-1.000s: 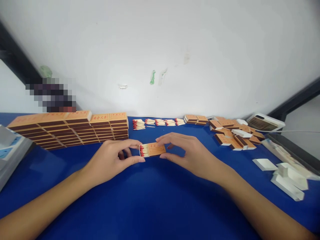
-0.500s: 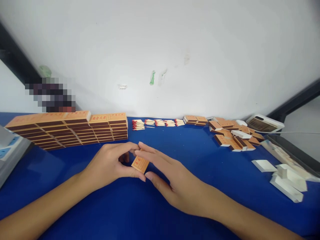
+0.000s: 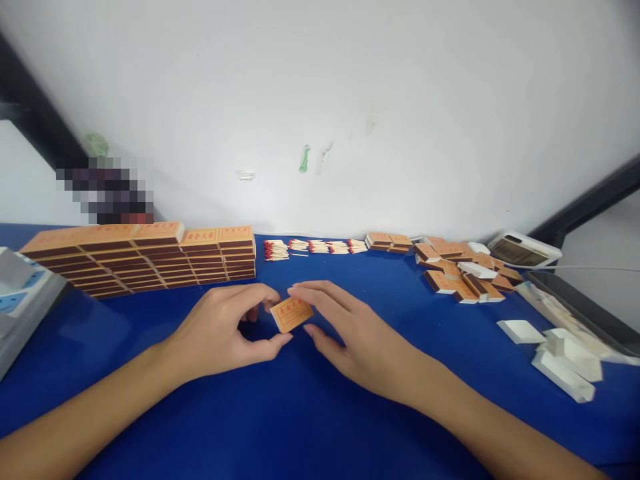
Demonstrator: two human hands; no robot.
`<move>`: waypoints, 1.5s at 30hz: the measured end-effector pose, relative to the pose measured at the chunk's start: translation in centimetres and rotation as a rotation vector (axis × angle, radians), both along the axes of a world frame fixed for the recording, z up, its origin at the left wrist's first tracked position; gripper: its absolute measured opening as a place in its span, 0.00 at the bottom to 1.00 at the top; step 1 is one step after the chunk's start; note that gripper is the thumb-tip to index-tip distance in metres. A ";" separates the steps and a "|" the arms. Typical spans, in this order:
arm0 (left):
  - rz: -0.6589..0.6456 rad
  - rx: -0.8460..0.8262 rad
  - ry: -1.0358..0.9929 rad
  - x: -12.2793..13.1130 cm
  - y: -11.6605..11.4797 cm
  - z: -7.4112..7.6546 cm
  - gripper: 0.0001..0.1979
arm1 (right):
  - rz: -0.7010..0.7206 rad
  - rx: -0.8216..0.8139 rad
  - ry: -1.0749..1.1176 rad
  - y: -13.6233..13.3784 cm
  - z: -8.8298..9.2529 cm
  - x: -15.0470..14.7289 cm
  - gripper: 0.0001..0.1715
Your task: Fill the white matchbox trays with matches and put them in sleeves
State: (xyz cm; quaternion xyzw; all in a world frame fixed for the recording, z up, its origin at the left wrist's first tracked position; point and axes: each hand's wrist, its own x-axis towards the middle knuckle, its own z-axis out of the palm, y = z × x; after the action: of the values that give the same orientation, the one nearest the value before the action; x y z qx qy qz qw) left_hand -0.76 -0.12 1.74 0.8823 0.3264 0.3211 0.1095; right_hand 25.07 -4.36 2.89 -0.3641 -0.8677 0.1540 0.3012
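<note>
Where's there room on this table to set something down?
Bare tabletop lies between the forearms, and between the right hand and the white box pieces. Crowded: along the wall, with stacked matchboxes, match piles, jumbled matchboxes.

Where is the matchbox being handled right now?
In the head view, the matchbox is below and slightly left of centre, between left hand and right hand, in front of the matches.
</note>
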 end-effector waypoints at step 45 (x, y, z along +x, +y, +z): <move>0.317 0.290 0.465 -12.4 10.2 9.6 0.36 | -0.104 0.171 -0.165 2.6 0.2 1.9 0.16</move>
State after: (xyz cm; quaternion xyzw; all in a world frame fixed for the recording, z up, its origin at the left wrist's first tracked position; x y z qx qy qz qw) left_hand -13.14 10.10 11.36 0.8765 0.4269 0.1669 -0.1467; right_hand 26.97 -1.76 3.14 -0.3929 -0.8796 0.0333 0.2661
